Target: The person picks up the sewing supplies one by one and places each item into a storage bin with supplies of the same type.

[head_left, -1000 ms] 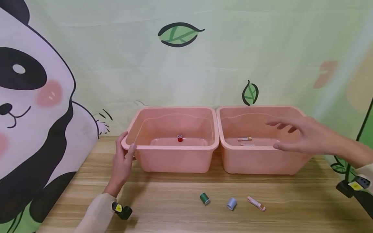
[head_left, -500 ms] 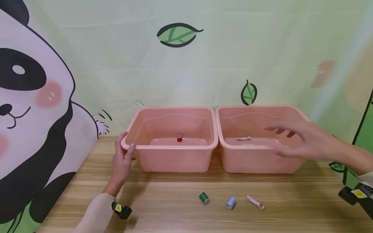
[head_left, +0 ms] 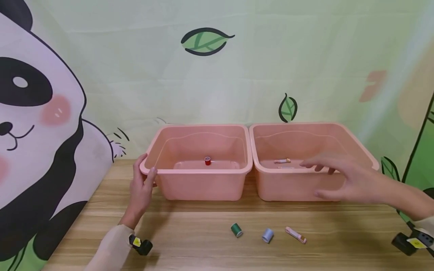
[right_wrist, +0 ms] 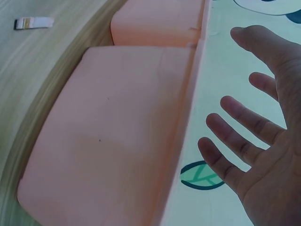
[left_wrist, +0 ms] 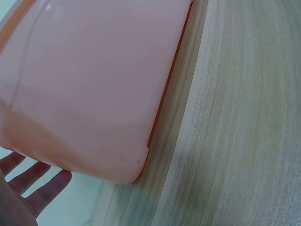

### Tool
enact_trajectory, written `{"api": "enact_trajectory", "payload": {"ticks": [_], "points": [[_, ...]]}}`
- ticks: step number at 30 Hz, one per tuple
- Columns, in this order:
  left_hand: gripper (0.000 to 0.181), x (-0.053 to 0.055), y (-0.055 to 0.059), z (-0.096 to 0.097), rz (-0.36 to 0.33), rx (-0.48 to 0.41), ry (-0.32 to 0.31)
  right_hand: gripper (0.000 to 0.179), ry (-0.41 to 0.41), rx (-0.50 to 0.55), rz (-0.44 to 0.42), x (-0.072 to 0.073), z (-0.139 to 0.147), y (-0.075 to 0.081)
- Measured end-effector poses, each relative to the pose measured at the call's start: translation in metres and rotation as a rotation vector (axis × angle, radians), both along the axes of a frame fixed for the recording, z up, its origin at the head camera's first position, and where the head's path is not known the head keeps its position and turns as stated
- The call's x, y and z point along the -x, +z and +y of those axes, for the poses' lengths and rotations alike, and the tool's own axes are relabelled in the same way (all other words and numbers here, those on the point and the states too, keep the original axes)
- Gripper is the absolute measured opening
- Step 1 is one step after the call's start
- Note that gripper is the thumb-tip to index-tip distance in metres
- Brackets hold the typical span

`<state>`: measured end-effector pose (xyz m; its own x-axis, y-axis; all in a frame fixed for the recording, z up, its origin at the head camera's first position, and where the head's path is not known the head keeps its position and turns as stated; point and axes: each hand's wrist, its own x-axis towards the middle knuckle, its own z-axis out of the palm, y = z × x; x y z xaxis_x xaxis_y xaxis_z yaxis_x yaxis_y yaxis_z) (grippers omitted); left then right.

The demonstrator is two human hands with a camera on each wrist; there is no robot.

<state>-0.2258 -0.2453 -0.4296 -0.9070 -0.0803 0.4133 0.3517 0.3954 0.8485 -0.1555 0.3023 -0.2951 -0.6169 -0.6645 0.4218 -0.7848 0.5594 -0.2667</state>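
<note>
My left hand (head_left: 141, 190) grips the left front corner of the left pink plastic bin (head_left: 200, 186), thumb at the rim and fingers around the side. Inside that bin stands a red thread spool (head_left: 207, 161). In front of and above the right pink bin (head_left: 288, 188), my right hand (head_left: 352, 182) hangs with fingers spread and loosely bent, holding nothing. Two small banded thread skeins lie in the right bin; the orange-white skein (head_left: 282, 161) shows best, the other mostly hidden by the rim. On the table lie a green spool (head_left: 236, 230), a light blue spool (head_left: 267, 235) and a pale pink skein (head_left: 295, 235).
Both bins stand side by side, rims nearly touching, at the back of the wooden table (head_left: 196, 248). Close behind them hangs a cloth backdrop (head_left: 142, 67) printed with a panda and leaves.
My right hand has moved lower, from over the right bin toward its front, fingers still spread. The left hand keeps its grip on the left bin. The spools and skeins lie where they were.
</note>
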Motion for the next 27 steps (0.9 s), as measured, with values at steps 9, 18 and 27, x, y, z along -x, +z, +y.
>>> {"api": "enact_trajectory", "payload": {"ticks": [9, 18, 27], "points": [[0.059, 0.001, -0.002, -0.001, -0.003, 0.003, 0.006, 0.074, 0.043, -0.018, 0.053, -0.007, -0.006, -0.010], [0.058, 0.001, -0.001, -0.001, -0.006, 0.005, 0.001, 0.074, 0.013, -0.010, 0.015, -0.013, -0.009, -0.028], [0.059, 0.000, -0.001, -0.001, -0.009, 0.006, 0.009, 0.066, 0.014, 0.024, -0.062, -0.016, -0.014, -0.052]]}}
